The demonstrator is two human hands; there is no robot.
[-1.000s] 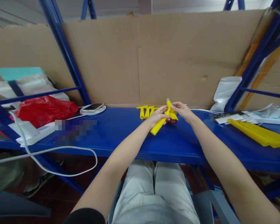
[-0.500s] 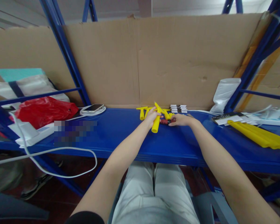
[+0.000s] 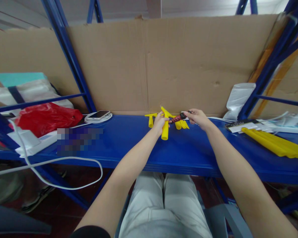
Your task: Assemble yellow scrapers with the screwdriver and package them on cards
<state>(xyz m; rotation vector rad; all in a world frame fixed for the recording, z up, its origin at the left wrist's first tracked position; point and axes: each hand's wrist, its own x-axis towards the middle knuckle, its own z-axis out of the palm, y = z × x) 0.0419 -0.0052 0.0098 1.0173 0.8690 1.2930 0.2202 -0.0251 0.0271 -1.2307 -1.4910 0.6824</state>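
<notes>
Yellow T-piece (image 3: 165,131) was clamped in the left hand (image 3: 159,123), well behind the desk's front edge (image 3: 173,165); the right hand (image 3: 198,117) gripped a red-and-black tool (image 3: 181,116).

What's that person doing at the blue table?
A person sits at the blue table, using both bare hands. The left hand holds a yellow T-shaped thing, and the right hand grips a red and black tool. The tool slants toward the left hand, but I can't tell whether it touches the yellow thing. More yellow pieces lie on the table around the hands.
</notes>
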